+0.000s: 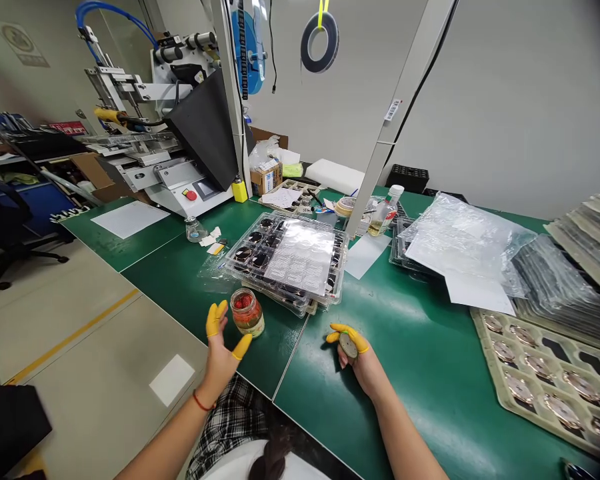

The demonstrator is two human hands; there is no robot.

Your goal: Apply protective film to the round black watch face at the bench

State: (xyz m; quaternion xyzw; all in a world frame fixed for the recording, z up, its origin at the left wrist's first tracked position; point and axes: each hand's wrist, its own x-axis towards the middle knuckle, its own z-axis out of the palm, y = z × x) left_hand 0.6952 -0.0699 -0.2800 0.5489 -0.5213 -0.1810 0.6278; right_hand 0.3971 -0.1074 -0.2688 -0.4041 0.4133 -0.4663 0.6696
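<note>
round metal disc (349, 345), pinched upright

The left hand (221, 347), with yellow finger covers, is spread just beside a small glass jar (247, 312) near the table edge. The right hand (354, 357) pinches a small round part (349, 345). Behind them lies a stack of clear trays (290, 260); at the right, a beige tray (545, 373).

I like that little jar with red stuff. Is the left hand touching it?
Apart. The head view shows a strip of green table between the open left hand and the jar.
</note>
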